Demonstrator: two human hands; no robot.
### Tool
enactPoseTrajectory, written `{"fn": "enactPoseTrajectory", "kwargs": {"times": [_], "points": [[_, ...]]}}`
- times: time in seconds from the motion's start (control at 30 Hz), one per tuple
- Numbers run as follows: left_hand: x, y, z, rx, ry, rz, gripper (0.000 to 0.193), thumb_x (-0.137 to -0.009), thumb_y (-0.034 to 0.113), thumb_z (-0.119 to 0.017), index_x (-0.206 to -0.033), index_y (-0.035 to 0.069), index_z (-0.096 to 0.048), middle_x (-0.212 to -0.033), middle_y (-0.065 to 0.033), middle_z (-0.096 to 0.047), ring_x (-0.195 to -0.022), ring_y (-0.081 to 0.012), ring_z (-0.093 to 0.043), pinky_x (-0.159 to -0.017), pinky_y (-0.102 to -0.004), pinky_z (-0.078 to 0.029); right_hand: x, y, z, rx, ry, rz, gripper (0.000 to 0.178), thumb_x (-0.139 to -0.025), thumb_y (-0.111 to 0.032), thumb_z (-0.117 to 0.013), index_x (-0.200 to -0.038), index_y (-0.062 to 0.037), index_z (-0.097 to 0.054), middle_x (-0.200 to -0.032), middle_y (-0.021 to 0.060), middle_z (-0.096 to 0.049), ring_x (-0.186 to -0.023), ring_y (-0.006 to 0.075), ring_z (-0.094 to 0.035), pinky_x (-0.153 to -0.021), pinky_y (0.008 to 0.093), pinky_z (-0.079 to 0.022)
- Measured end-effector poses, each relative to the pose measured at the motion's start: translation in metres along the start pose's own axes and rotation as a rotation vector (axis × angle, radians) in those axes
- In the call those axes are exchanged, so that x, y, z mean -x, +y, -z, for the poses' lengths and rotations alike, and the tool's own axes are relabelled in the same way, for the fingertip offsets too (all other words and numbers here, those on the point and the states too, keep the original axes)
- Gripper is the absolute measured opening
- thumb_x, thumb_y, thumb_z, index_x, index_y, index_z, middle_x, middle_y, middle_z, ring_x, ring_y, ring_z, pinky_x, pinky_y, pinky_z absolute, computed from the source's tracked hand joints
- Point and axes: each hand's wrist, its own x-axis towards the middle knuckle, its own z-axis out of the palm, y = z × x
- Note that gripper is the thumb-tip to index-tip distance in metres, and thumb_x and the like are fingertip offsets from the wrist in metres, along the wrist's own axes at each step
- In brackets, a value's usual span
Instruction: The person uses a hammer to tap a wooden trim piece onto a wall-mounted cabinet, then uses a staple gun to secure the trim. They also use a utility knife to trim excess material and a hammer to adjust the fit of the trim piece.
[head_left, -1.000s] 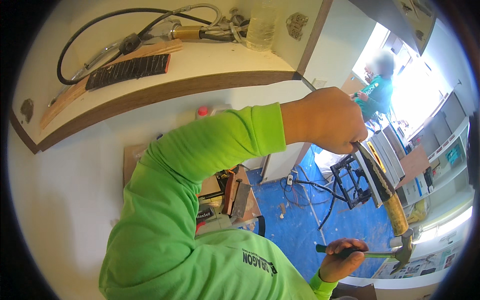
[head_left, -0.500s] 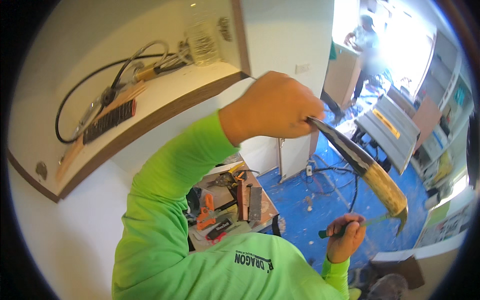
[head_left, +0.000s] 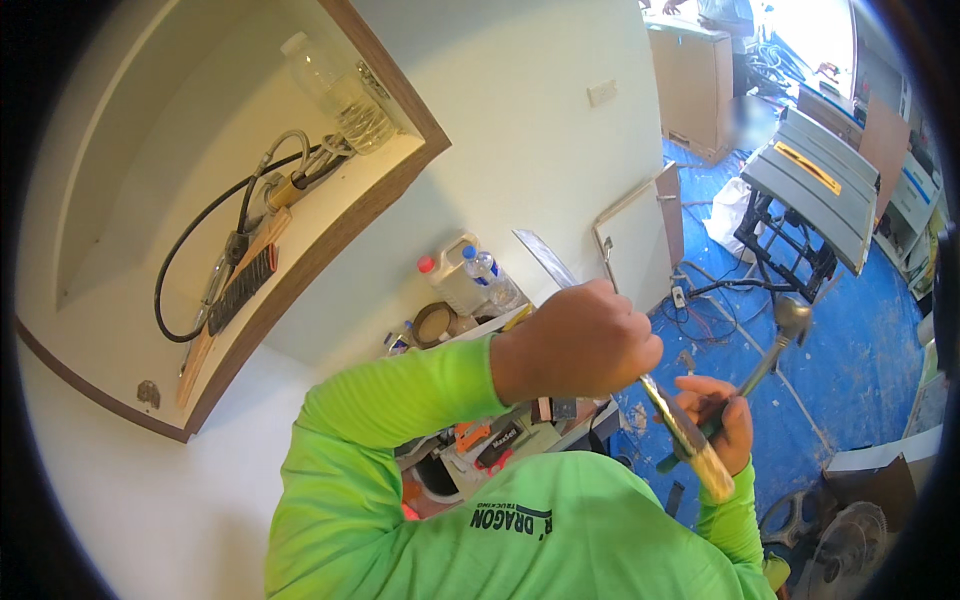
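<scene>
My left hand (head_left: 585, 345) is wrapped round a long chisel. The chisel's bright flat blade (head_left: 545, 258) sticks out beyond the knuckles, and its yellowish wooden handle (head_left: 712, 475) slants down to the right. Close by, my right hand (head_left: 735, 432) is closed on the green grip of a hammer, some fingers partly raised. The metal hammer head (head_left: 793, 318) points up and right, apart from the chisel. The chisel's lower end passes in front of my right hand; I cannot tell whether they touch.
At upper left, an open shelf (head_left: 335, 215) holds a clear bottle (head_left: 345, 105), a black brush (head_left: 243, 290) and a hose. Tools (head_left: 490, 440) and a red-capped jug (head_left: 455, 275) stand beyond my left arm. A table saw (head_left: 815, 180) and a person (head_left: 725, 15) are at upper right.
The chisel has swung lower and its blade now shows. The hammer head, earlier at the end of the chisel handle, has moved away and turned upward. My hands have come closer together.
</scene>
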Motion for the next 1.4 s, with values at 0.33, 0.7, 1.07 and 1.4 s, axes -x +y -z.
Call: {"fn": "enactPoseTrajectory", "kwargs": {"times": [0.33,0.7,1.07,1.4], "points": [[0.007,0.004,-0.077,0.339,-0.392,0.179,0.013,-0.073,0.021,-0.069,-0.076,0.011,-0.061,-0.071,-0.0047,-0.06,-0.071,-0.0302,-0.065,-0.07,-0.0448,-0.052,0.016,0.017,0.022,-0.145,-0.14,-0.411,0.067,-0.076,-0.01,-0.077,-0.138,0.0056,-0.054,-0.082,0.0176,-0.07,-0.056,0.0259,-0.064,-0.052,0.0369,-0.049],[0.167,0.159,-0.195,1.146,0.08,1.04,0.023,-0.103,0.02,-0.058,-0.115,0.003,-0.067,-0.121,-0.0167,-0.068,-0.118,-0.0278,-0.063,-0.103,-0.0373,-0.046,0.025,0.007,0.08,0.053,0.357,-0.482,0.034,-0.092,-0.015,-0.066,-0.123,-0.0013,-0.062,-0.065,0.0084,-0.058,-0.044,0.0153,-0.05,-0.036,0.0277,-0.039],[0.23,0.155,-0.153,1.992,-0.005,1.153,0.017,-0.102,0.013,-0.059,-0.105,0.0,-0.07,-0.113,-0.0111,-0.072,-0.107,-0.0186,-0.067,-0.098,-0.0346,-0.051,0.004,0.064,0.122,0.293,0.648,-0.605,0.023,-0.092,-0.012,-0.06,-0.114,-0.0033,-0.062,-0.066,0.0053,-0.054,-0.047,0.0146,-0.05,-0.033,0.0273,-0.036],[0.293,0.13,-0.182,1.347,0.58,1.321,0.025,-0.104,0.02,-0.059,-0.087,0.002,-0.064,-0.088,-0.0052,-0.071,-0.073,-0.0113,-0.06,-0.069,-0.0276,-0.05,-0.039,0.106,0.122,0.488,0.576,-0.677,0.027,-0.09,-0.015,-0.064,-0.113,-0.0027,-0.061,-0.069,0.005,-0.054,-0.051,0.0142,-0.054,-0.033,0.0275,-0.039]]}}
